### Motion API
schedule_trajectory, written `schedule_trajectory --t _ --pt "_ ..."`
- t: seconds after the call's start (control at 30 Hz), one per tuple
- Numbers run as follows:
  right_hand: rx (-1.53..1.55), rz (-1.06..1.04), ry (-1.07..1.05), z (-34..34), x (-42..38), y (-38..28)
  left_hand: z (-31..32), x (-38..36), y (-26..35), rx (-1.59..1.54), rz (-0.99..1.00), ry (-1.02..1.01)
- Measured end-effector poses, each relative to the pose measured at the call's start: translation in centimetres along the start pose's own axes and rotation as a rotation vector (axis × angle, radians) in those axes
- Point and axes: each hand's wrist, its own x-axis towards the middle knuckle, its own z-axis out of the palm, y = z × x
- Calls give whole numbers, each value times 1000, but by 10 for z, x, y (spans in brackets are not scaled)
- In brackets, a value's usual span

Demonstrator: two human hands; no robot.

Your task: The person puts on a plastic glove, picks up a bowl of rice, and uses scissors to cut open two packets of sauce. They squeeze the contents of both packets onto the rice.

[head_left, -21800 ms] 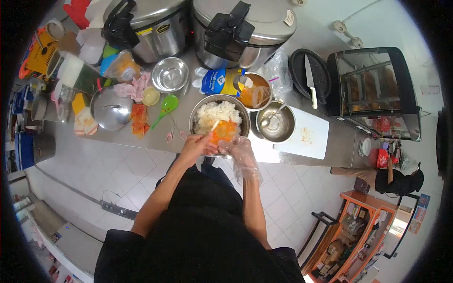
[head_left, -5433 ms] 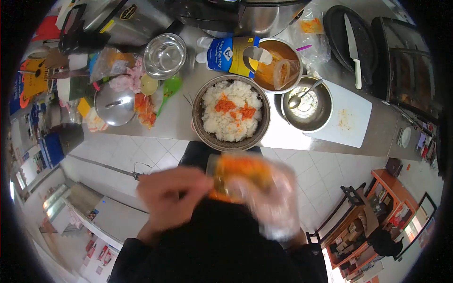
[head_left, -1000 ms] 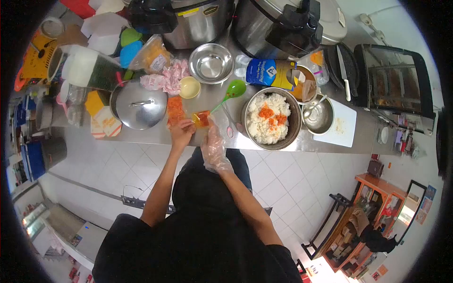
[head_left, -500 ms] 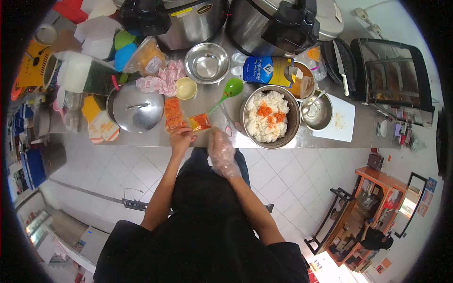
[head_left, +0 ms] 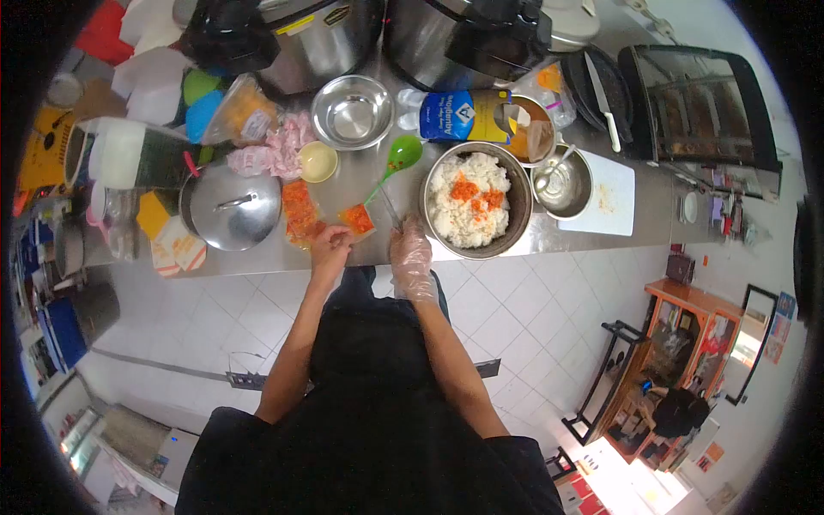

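Observation:
My bare left hand [head_left: 329, 249] pinches the near corner of a small clear packet [head_left: 357, 219] with orange-red contents. Beside it lies a larger clear bag [head_left: 299, 209] of orange food bits, close to my fingers. My right hand [head_left: 412, 256], in a clear plastic glove, is closed over the handles of a pair of scissors [head_left: 391, 209]; the blades point away from me and the handles are hidden. To its right stands a dark-rimmed bowl [head_left: 523, 210] of white rice [head_left: 468, 219] with orange clumps on top. A green spoon [head_left: 403, 153] lies beyond my hands.
A lidded pot [head_left: 236, 206], a cream cup [head_left: 318, 161] and a steel bowl [head_left: 353, 112] stand left and behind. On the right are a steel bowl with spoon [head_left: 562, 184], a white board [head_left: 605, 202] and a knife [head_left: 602, 99]. Large cookers [head_left: 322, 43] line the back.
My right hand has moved onto the scissors that lay on the counter and closed on them. My left hand stays at the small packet. The whole view has shifted slightly.

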Motion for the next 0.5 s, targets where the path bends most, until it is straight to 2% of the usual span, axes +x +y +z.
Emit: schedule_trajectory --t 0.07,0.13,0.17,0.23,0.27,0.3,0.33,0.37,0.4,0.43,0.47,0.5 --pt "25 69 9 6 0 7 10 -1 3 -17 20 -47" --pt "197 -4 149 13 -4 19 19 -1 2 -41 37 -87" --pt "198 4 154 12 -5 18 23 0 -1 -28 9 -100" --pt "0 1 81 11 -2 17 32 3 -7 -11 -18 -125" --pt "-8 -71 105 12 -2 18 36 3 -11 -56 -22 -124" --pt "-3 -56 115 15 -3 19 39 5 -14 -99 -25 -127" --pt "25 -22 32 17 -3 18 39 3 -17 -88 -21 -149" --pt "54 20 -35 20 1 20 41 -2 -13 -280 -68 -130" --pt "-126 -59 -43 36 9 27 53 -6 -9 -470 -126 -143" --pt "-317 -101 -49 54 16 38 48 6 -24 -410 -84 -304" --pt "-394 -334 64 56 7 58 48 18 -29 -252 -172 -405" --pt "-488 -573 151 59 -4 76 54 3 -21 -180 99 -444"
